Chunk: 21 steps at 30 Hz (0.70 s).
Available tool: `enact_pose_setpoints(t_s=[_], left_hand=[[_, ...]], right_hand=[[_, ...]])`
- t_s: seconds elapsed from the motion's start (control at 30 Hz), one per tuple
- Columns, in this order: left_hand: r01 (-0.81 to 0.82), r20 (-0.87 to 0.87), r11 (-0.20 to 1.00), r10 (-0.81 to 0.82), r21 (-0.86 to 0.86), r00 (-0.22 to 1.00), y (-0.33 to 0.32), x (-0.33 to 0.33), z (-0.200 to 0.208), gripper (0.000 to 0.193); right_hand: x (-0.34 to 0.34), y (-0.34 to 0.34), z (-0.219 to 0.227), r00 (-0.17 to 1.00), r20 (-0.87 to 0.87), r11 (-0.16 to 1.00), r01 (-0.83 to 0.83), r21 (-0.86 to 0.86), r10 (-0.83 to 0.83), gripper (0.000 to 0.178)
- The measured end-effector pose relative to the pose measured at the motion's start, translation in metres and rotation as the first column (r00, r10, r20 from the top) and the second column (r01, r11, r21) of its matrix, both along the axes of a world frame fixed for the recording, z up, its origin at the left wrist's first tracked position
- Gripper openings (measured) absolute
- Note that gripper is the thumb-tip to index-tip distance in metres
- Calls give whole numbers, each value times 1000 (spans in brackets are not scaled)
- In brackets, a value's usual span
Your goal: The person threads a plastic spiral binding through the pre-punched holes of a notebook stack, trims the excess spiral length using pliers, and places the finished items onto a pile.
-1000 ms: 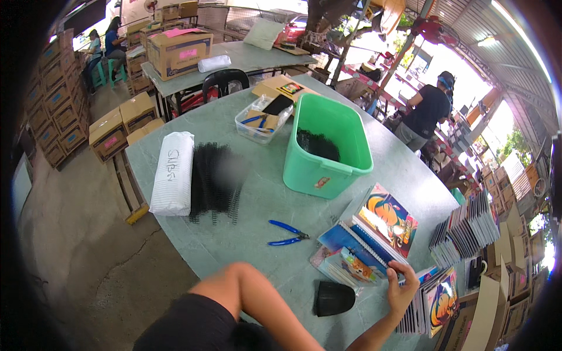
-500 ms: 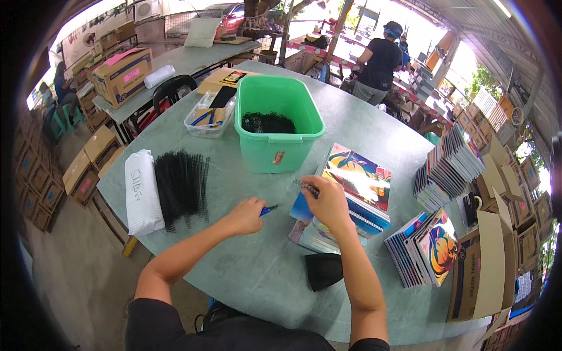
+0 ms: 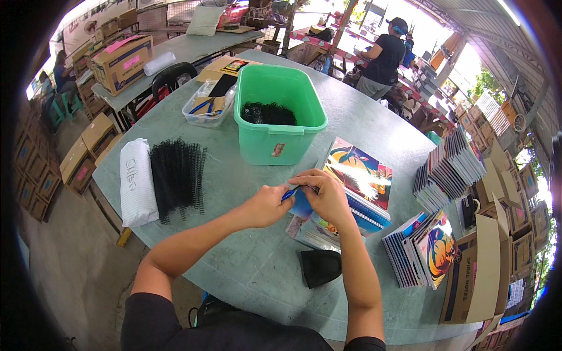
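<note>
My left hand (image 3: 267,206) is closed around a blue-handled tool (image 3: 288,193), its tip meeting the fingers of my right hand. My right hand (image 3: 328,196) pinches a spiral binding coil, now mostly hidden by the fingers. Both hands are together above the left edge of a stack of spiral notebooks (image 3: 358,165), whose top cover is colourful and glossy. More notebooks (image 3: 319,233) lie beneath my right wrist. To the left, a bundle of black binding coils (image 3: 177,181) lies beside a white wrapped packet (image 3: 139,184).
A green bin (image 3: 275,146) holding black coils (image 3: 268,114) stands beyond my hands. Left of it sits a clear plastic tub (image 3: 205,119) with blue-handled pliers. Notebook stacks (image 3: 448,169) and an open carton (image 3: 477,269) are at right. A black pouch-like object (image 3: 321,268) lies near me.
My left hand has moved right and brought the blue-handled tool up to the coil at my right hand. The right-hand fingers have closed in over the coil. The view has shifted slightly.
</note>
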<state>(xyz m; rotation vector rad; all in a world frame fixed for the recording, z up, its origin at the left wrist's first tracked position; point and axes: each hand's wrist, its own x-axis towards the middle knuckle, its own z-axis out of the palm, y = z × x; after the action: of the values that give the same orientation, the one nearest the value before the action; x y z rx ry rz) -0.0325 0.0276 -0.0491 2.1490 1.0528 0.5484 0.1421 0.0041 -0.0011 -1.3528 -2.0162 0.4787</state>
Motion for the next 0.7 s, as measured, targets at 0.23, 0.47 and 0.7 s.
enact_pose_setpoints(t_s=[0.23, 0.47, 0.7], left_hand=[[217, 325, 653, 47, -726, 945, -4, -12, 17, 33], [-54, -11, 991, 55, 119, 998, -7, -8, -3, 26], [-7, 467, 934, 185, -358, 865, 8, -14, 31, 17]], right_hand=[[0, -5, -4, 967, -14, 966, 256, 37, -256, 18], [-7, -8, -10, 961, 5, 954, 272, 129, -275, 16], [-14, -15, -16, 990, 131, 979, 21, 201, -48, 17]])
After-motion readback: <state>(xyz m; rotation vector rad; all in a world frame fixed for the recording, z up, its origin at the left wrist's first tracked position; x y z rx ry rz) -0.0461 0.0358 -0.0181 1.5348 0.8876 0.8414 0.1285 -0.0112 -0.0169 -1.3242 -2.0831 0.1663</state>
